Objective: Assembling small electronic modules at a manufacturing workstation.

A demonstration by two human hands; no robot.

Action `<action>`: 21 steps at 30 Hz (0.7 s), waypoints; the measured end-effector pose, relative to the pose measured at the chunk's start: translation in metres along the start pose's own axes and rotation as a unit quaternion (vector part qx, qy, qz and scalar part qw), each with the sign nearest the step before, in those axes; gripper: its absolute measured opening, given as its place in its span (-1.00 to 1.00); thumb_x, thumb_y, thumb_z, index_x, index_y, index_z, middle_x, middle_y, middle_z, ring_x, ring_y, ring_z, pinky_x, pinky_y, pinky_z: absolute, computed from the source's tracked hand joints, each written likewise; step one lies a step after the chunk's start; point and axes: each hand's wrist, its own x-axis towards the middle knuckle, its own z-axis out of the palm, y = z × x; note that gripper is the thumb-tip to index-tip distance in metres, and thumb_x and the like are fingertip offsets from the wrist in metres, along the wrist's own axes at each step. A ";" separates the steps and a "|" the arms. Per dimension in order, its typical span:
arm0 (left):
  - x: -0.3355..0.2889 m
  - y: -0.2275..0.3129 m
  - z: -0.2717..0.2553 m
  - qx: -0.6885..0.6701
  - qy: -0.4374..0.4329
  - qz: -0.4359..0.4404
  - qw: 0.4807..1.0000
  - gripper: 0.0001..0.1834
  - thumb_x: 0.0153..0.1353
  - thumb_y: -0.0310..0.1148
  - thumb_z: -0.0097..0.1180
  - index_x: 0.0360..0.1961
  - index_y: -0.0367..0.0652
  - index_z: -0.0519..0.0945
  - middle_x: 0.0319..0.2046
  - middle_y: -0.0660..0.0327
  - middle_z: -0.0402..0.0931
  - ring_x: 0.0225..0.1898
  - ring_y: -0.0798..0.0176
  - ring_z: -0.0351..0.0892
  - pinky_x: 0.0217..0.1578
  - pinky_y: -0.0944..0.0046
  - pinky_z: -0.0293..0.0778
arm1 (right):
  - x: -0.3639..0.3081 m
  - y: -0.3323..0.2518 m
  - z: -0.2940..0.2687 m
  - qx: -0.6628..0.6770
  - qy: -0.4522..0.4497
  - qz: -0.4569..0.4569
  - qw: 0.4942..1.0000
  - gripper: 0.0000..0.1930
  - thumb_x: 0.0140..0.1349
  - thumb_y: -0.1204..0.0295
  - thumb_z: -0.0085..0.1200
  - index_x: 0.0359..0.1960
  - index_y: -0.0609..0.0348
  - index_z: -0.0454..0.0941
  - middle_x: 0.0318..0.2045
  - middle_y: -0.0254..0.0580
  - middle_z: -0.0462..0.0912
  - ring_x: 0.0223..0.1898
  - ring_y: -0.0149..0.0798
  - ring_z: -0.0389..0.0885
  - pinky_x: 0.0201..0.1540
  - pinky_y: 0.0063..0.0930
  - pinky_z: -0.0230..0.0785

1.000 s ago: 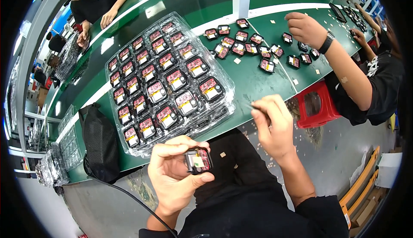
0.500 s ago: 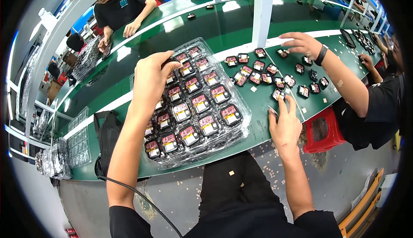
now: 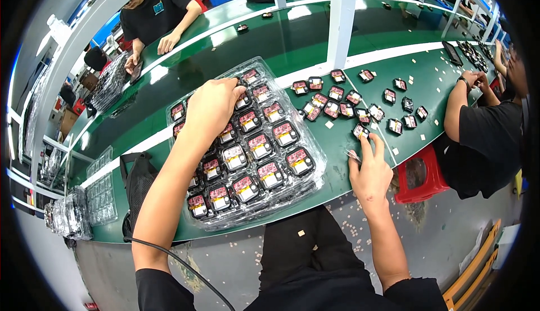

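Observation:
A clear plastic tray [image 3: 320,170], on a stack of similar ones, holds rows of small black square devices with pink, yellow and white faces. My left hand [image 3: 215,107] reaches over its far part. The fingers are bent, their tips on a black square device [image 3: 243,102] in a pocket there; the palm hides nearby pockets. To the right, my right hand [image 3: 372,171] is at the table edge. Its index fingertip touches a loose black device [image 3: 360,131]. By the thumb is a thin pale piece with some red [image 3: 353,154], too small to name.
Several loose devices [image 3: 332,109] lie on the green table [image 3: 337,167] among small pale squares. A white post [image 3: 341,24] rises behind them. A black bag [image 3: 140,184] and stacked clear trays [image 3: 70,215] are left. A co-worker sits at right by a red stool [image 3: 419,179].
My left hand has come down to the tray pocket with the dark device it held above it. The right hand has barely moved. The co-worker at right has drawn an arm back from the loose devices.

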 end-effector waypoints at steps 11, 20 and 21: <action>-0.007 0.003 0.000 -0.008 0.027 0.031 0.999 -0.68 0.35 -0.26 0.21 -0.09 -0.32 0.74 -0.10 -0.05 0.71 -0.04 -0.14 0.64 0.06 -0.02 0.53 | -0.001 -0.001 0.000 0.006 0.009 -0.009 1.000 -0.57 0.33 0.28 0.21 0.19 0.14 0.54 0.25 -0.07 0.49 -0.33 0.10 0.76 -0.35 -0.05 0.61; -0.018 -0.002 0.023 0.068 0.076 0.087 0.991 -0.55 0.42 -0.19 0.13 0.15 -0.35 0.58 0.11 -0.02 0.59 0.21 -0.11 0.52 0.21 -0.05 0.46 | -0.001 0.000 -0.001 0.011 0.041 -0.029 0.999 -0.58 0.26 0.32 0.27 0.14 0.13 0.56 0.35 -0.04 0.47 -0.30 0.09 0.77 -0.31 -0.08 0.62; -0.018 -0.001 0.023 0.068 0.077 0.088 0.991 -0.55 0.42 -0.19 0.13 0.15 -0.35 0.58 0.11 -0.02 0.59 0.21 -0.11 0.52 0.21 -0.05 0.46 | -0.001 0.003 0.000 0.011 0.043 -0.028 0.999 -0.58 0.26 0.32 0.27 0.14 0.13 0.56 0.35 -0.04 0.47 -0.30 0.09 0.77 -0.31 -0.08 0.62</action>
